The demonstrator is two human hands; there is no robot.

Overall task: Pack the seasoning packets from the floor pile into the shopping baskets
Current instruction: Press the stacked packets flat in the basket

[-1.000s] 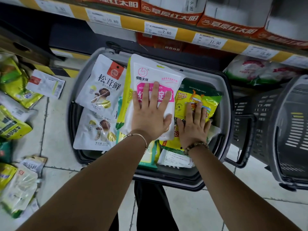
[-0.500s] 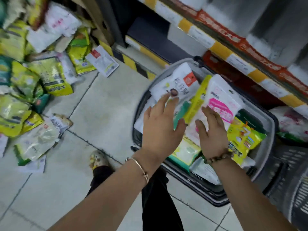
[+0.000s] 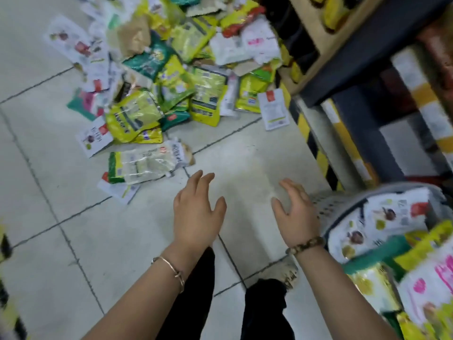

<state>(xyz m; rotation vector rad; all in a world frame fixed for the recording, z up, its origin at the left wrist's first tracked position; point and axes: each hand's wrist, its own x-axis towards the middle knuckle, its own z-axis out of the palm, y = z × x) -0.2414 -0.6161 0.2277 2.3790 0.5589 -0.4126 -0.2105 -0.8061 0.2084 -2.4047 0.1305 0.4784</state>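
The left hand [image 3: 196,212] and right hand [image 3: 296,217] hover empty over the floor, fingers loosely spread, probably readying a two-handed scoop. The packet pile [image 3: 171,82] lies at eleven o'clock, and the part-filled basket [image 3: 328,204] sits at four o'clock.

Packets [image 3: 171,77] heaped on floor; basket [image 3: 343,204] packed full

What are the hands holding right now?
Left hand: open, holding nothing.
Right hand: open, holding nothing.
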